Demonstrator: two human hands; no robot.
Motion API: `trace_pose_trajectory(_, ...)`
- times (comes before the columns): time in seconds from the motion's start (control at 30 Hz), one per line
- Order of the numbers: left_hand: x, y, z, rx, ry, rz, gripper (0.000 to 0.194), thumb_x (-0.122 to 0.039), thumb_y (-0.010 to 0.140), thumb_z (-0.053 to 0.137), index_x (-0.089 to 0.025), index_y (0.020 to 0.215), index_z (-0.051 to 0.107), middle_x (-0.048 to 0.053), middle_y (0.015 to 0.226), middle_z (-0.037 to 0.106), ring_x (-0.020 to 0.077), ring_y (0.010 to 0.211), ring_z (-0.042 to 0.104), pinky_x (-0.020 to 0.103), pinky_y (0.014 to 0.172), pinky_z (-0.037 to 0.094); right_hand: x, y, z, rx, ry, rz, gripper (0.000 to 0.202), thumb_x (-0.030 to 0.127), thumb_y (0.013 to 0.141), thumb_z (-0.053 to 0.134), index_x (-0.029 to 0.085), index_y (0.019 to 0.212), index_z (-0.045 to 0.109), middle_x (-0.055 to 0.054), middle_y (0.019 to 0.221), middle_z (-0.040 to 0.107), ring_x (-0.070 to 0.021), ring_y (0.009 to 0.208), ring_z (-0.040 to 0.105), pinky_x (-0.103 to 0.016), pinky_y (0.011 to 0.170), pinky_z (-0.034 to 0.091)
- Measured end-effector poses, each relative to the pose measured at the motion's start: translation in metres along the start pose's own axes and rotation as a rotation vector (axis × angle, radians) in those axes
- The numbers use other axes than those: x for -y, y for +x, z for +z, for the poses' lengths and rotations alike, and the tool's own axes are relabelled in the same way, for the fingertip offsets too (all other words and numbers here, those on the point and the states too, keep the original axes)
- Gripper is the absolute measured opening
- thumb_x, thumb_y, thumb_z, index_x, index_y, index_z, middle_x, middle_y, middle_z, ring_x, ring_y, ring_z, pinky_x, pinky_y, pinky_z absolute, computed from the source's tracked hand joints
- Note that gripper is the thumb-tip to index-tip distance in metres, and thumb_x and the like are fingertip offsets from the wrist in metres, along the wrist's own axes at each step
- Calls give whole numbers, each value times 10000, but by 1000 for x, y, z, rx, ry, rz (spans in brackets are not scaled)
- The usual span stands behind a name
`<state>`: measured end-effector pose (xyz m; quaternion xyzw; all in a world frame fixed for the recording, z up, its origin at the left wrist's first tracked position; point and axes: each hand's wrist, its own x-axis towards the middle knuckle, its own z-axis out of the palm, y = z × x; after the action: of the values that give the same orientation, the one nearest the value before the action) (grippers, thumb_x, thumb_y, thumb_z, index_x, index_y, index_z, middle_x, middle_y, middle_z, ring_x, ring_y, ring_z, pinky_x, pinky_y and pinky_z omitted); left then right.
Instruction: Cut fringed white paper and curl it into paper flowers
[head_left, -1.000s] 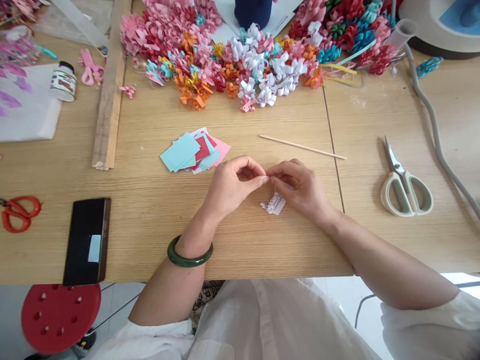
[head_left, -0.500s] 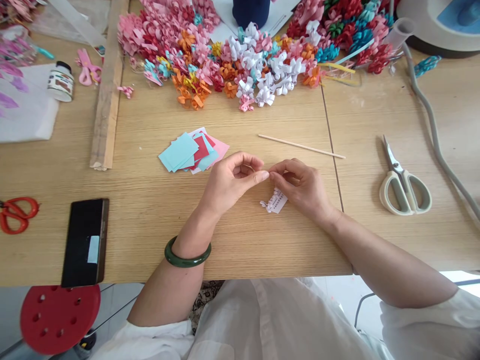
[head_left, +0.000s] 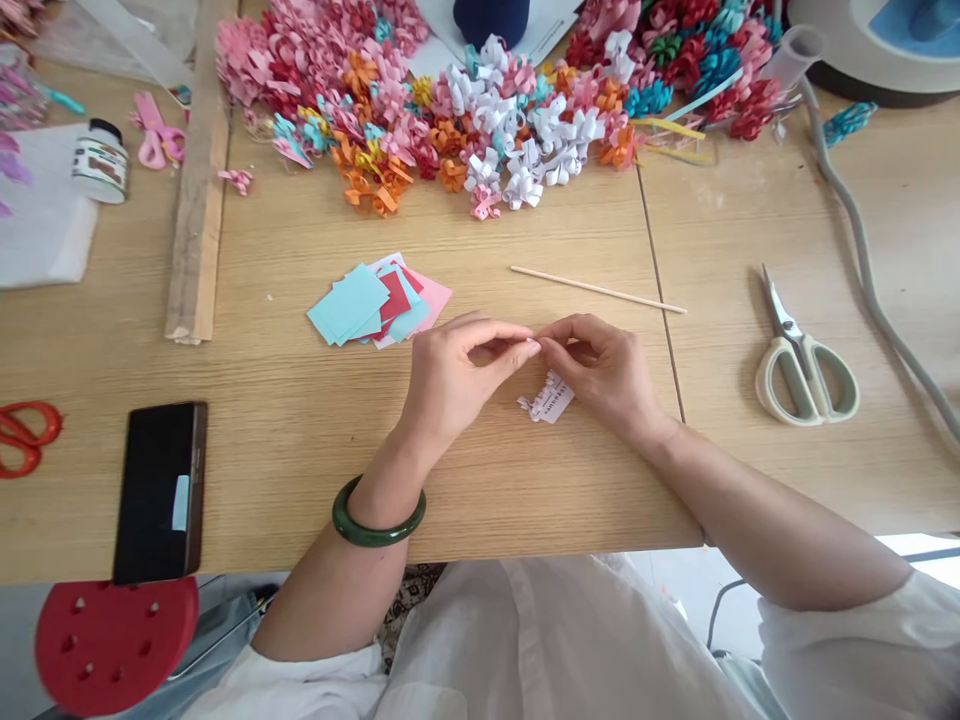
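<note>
My left hand [head_left: 457,375] and my right hand [head_left: 606,375] meet at the fingertips over the wooden table [head_left: 480,480]. The left thumb and fingers are pinched together, and whatever lies between them is too small to make out. In the right hand, thumb and forefinger are also pinched, and the paper piece [head_left: 556,397], white with printed marks and a fringed, curled edge, hangs or lies just under them. Whether that hand holds it cannot be told. A stack of coloured paper squares [head_left: 352,303] lies left of the hands, and a thin wooden stick [head_left: 592,288] lies beyond them.
Scissors with pale handles [head_left: 806,375] lie at the right beside a grey cable [head_left: 862,240]. A heap of paper flowers [head_left: 480,110] spans the back. On the left are a wooden bar [head_left: 196,200], a phone [head_left: 159,490], red-handled scissors [head_left: 28,438] and a jar [head_left: 100,165].
My left fingers have closed together and moved up against the right fingertips. The view has shifted slightly, and the right hand has barely moved.
</note>
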<state>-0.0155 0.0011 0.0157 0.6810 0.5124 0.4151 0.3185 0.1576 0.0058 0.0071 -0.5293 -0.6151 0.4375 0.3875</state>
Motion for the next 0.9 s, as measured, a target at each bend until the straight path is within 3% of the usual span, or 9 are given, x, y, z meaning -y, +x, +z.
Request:
trace_pose_trajectory(0.27,4,2,-1,-10,102,80,173,-239,923,616,-187,880,776,40,867,773,136,765,683,240,683,535,0,1,0,-10,-1,-8,92,240,854,668,179,796,705,-19,741,641,-151,741,600,-279,639,484)
trace_pose_trajectory(0.6,1,3,-2,-14,-56,-123,52,-229,820,741,-192,783,740,6,781,753,129,701,669,238,668,525,2,-1,-2,16,-13,-16,194,165,891,545,182,898,738,-44,903,748,-159,812,676,-292,715,533)
trace_pose_trajectory(0.9,4,3,-1,44,-49,-142,133,-197,759,772,-181,724,645,-11,716,670,105,645,588,227,616,485,3,-2,-2,34,-105,-99,261,107,853,526,201,904,764,-25,871,750,-167,801,651,-305,704,503)
